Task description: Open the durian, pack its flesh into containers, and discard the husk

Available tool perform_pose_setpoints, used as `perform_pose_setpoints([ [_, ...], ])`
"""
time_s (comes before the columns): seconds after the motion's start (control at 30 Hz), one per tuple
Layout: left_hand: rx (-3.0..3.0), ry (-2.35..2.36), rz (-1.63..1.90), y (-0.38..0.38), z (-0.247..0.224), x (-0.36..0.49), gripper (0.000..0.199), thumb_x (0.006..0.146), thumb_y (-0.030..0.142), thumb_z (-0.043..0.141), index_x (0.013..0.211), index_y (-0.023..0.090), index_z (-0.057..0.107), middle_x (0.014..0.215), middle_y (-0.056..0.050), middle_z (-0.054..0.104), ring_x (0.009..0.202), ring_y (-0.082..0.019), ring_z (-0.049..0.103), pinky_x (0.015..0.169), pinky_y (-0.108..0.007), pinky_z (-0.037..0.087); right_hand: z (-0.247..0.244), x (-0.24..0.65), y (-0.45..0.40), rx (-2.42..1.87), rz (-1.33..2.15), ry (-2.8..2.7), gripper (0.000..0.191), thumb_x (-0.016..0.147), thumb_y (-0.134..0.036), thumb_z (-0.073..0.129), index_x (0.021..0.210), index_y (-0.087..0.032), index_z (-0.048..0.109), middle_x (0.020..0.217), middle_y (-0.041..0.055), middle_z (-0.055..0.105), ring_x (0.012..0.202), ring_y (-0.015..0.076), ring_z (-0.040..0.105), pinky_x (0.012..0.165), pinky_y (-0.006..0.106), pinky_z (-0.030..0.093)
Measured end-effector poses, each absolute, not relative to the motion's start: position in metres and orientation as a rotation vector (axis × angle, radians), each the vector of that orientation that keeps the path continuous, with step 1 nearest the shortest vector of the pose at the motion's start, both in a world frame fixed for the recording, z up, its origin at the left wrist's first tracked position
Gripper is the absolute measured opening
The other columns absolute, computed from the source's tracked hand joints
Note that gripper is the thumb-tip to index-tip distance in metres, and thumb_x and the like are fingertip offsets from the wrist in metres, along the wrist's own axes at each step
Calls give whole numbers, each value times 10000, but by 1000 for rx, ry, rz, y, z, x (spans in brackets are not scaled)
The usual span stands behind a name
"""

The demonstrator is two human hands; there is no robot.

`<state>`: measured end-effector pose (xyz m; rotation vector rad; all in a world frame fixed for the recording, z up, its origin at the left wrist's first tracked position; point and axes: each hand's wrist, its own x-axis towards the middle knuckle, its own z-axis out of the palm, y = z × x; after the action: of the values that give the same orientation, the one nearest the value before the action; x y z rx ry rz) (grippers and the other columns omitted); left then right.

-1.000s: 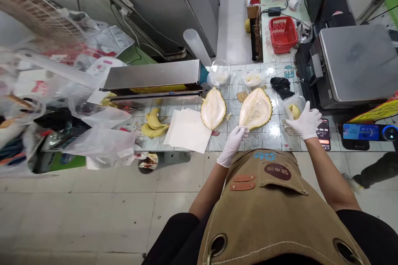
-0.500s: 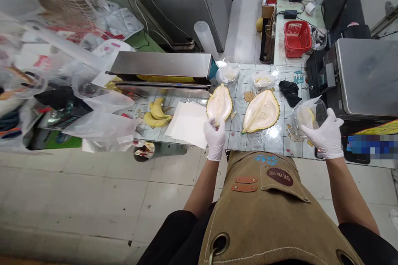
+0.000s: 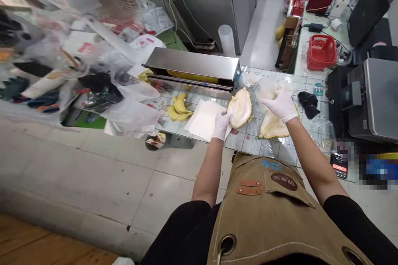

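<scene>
My left hand (image 3: 221,125), in a white glove, has its fingers curled at the left edge of a durian husk half (image 3: 240,108), pale side up. White paper sheets (image 3: 203,119) lie beside and partly under that hand. My right hand (image 3: 282,107), also gloved, reaches over a second durian husk half (image 3: 273,127) and covers part of it. Its thumb and fingers close around a clear plastic container (image 3: 270,86) with pale yellow pieces in it. Another clear container (image 3: 323,134) stands near the right end of the counter.
Bananas (image 3: 179,107) lie left of the paper. A metal wrapping machine (image 3: 192,66) stands behind them. A crumpled black bag (image 3: 309,104), a phone (image 3: 338,165) and a scale (image 3: 381,95) are on the right. A red basket (image 3: 321,51) sits at the back; plastic bags (image 3: 133,107) pile up left.
My right hand has left the clear container at the right and moved left to the container behind the husks. My left hand has shifted from the husk's near tip to its left edge.
</scene>
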<state>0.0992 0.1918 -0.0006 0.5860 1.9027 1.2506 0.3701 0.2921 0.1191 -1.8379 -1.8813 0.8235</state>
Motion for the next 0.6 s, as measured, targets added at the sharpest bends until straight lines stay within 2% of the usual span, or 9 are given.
perform_pose_setpoints([
  [0.17, 568, 1893, 1154, 187, 3, 87, 311, 688, 215, 712, 980, 117, 757, 1062, -138, 822, 1104, -327, 771, 1028, -445, 608, 107, 319, 302, -2064, 835, -1818, 1063, 730, -507, 882, 1574, -27, 449, 1503, 342, 522, 1372, 478, 588, 1176, 568, 507],
  [0.33, 597, 1912, 1077, 167, 4, 66, 376, 727, 264, 774, 1076, 125, 757, 1101, -150, 824, 1138, -332, 765, 1051, -469, 601, 88, 295, 298, -2238, 758, -1789, 1075, 715, -514, 888, 1585, -47, 463, 1495, 339, 499, 1366, 504, 605, 1166, 566, 504],
  [0.53, 586, 1845, 1061, 160, 7, 61, 382, 782, 316, 819, 1113, 144, 737, 1125, -154, 819, 1164, -326, 752, 1051, -450, 601, 58, 268, 299, -2336, 726, -1738, 1253, 766, -563, 871, 1718, 5, 289, 1530, 380, 457, 1429, 529, 535, 1211, 634, 446],
  [0.6, 602, 1773, 1074, 159, 10, 56, 395, 815, 360, 822, 1133, 145, 730, 1163, -165, 813, 1161, -319, 755, 1045, -445, 600, 57, 270, 288, -2285, 695, -1753, 1224, 794, -590, 852, 1707, 13, 302, 1594, 401, 421, 1497, 527, 473, 1255, 656, 395],
])
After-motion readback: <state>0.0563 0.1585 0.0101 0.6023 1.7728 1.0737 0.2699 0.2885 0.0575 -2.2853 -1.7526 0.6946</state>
